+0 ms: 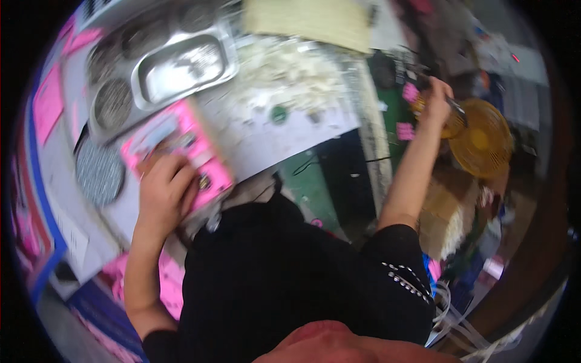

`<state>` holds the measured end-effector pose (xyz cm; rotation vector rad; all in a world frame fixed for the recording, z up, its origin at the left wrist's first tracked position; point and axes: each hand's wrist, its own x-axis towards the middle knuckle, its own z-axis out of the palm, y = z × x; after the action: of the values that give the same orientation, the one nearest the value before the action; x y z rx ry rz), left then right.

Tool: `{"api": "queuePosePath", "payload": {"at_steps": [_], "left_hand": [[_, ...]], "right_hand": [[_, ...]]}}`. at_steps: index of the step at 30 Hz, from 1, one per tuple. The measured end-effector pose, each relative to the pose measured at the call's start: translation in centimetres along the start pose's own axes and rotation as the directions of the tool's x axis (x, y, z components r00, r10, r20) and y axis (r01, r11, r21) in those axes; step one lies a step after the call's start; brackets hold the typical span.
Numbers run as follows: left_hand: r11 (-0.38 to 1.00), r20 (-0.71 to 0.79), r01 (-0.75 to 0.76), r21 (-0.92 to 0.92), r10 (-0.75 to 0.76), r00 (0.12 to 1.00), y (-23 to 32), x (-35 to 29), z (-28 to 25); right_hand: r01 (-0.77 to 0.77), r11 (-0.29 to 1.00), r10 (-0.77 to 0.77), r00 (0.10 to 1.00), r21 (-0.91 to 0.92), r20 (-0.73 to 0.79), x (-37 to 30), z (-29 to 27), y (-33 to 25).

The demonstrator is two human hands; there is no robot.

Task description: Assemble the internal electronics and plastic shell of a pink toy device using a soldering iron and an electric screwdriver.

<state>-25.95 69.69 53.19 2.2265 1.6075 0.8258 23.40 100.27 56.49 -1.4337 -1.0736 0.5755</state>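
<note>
My left hand (166,181) rests over the left part of a bright pink block (221,178), its fingers curled onto the top. Small metallic and clear pieces lie on that block; my fingers partly hide them. Out to the right, my right hand (436,101) is closed around a slim dark tool (458,111), blurred, its exact kind unclear. It is held beside a round yellow plastic basket (482,142) and above small pink pieces (405,130).
A metal compartment tray (227,75) stands behind the pink block, with a round grey disc (100,172) to its left. Whitish scraps (290,72) are heaped on the white sheet (266,142), near a small green round item (278,114). A pale yellow board (308,21) lies at the back.
</note>
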Motion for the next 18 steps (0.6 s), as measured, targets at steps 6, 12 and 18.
{"api": "queuePosePath", "payload": {"at_steps": [6, 12, 18], "left_hand": [[0.971, -0.140, 0.143, -0.193, -0.172, 0.975, -0.3, -1.5, -1.6], [0.999, -0.029, 0.029, -0.022, -0.030, 0.999, -0.3, -2.3, -1.3], [0.998, -0.176, 0.057, -0.037, -0.063, 0.982, -0.2, -2.3, -0.8]], "right_hand": [[-0.750, 0.377, 0.313, 0.656, 0.544, 0.687, -5.8, -4.0, 4.1], [-0.519, 0.825, 0.216, 0.654, 0.223, 0.725, -22.6, 6.4, -3.3], [0.241, 0.970, -0.100, 0.232, 0.042, 0.968, -28.7, 13.5, -8.6]]}}
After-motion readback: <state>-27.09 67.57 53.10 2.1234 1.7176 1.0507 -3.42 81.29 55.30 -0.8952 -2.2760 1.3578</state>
